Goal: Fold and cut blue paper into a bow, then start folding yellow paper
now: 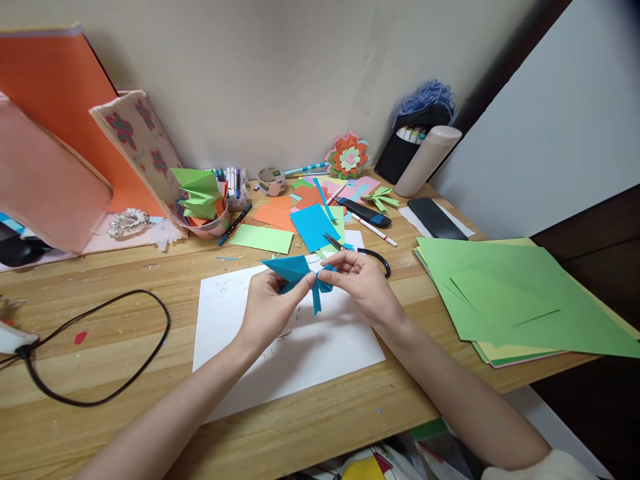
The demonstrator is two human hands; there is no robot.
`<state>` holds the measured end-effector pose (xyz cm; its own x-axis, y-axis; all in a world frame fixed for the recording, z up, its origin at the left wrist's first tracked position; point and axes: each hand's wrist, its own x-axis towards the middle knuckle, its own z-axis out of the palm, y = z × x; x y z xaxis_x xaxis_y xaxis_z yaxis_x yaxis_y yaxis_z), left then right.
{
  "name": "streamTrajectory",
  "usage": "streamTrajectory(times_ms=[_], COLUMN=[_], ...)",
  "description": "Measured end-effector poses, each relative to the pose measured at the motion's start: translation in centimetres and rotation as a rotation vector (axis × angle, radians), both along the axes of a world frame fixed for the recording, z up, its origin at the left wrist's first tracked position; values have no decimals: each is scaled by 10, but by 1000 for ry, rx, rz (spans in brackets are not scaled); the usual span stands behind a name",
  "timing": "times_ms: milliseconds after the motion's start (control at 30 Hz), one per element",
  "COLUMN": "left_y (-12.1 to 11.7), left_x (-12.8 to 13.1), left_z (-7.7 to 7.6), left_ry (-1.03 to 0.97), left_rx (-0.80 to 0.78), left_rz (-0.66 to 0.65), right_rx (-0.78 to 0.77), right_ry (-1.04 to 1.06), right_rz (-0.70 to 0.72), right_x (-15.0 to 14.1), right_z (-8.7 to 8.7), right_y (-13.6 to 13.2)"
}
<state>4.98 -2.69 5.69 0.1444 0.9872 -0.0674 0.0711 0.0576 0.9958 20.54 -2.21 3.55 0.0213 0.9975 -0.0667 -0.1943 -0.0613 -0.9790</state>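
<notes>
Both hands hold a folded piece of blue paper (290, 268) above a white sheet (235, 373) with small pen marks. My left hand (273, 300) pinches it near the middle, thumb on top, and a pointed flap sticks out to the left. My right hand (363, 283) pinches the right end between thumb and fingers. A narrow strip of the paper hangs down between the hands. Just beyond the right fingers lie scissors (373, 253), partly hidden, with a flat blue paper piece (315, 227) behind them.
Green sheets (520, 287) are stacked at right, near a dark phone (437, 219). Behind stand a pale bottle (427, 160), a paper flower (349, 157), a tape roll (271, 181) and a cup of folded papers (210, 227). A utility knife (364, 212) lies among scraps. A black cord (165, 327) loops at left.
</notes>
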Motion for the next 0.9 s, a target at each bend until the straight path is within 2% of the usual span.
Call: streamTrajectory(times_ms=[167,267,433,500,567,900], left_y=[5,7,9,8,8,6], left_x=[-2,-5,-9,-10,-10,-7], left_z=[2,1,-1,0,0,-1], left_ry=[9,50,101,122,131,109], left_rx=[-27,-19,44,58,59,17], left_rz=[-47,-52,28,74,99,107], right_rx=[8,0,-55,-80,-86,-115], right_ry=[-42,-30,70,61,12,-35], right_rz=[-54,-29,216,337,391,214], right_x=[-2,-3,2,5,6,-2], right_z=[0,3,10,11,12,12], right_y=[-1,-1,-2,-2,-2,-7])
